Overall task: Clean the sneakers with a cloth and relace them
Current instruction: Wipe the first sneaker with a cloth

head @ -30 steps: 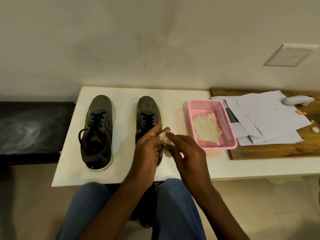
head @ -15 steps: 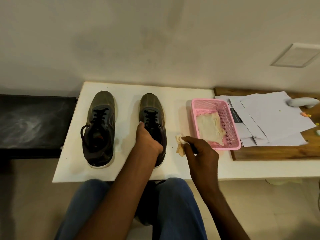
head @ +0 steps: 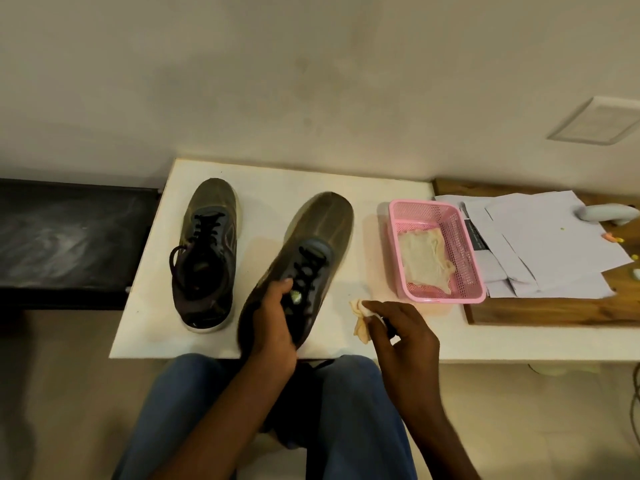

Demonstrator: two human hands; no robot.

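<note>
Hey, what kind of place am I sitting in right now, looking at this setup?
Probably a room in a home, at a makeshift work spot: a low white table against a plain wall, a pink basket with a cloth, and loose papers on a wooden board.

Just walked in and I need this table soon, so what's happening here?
A person is cleaning sneakers. The left hand grips the right sneaker, tilted up off the white table. The right hand pinches a small cloth beside it. The other sneaker sits laced on the table. Another cloth lies in the pink basket.
</note>
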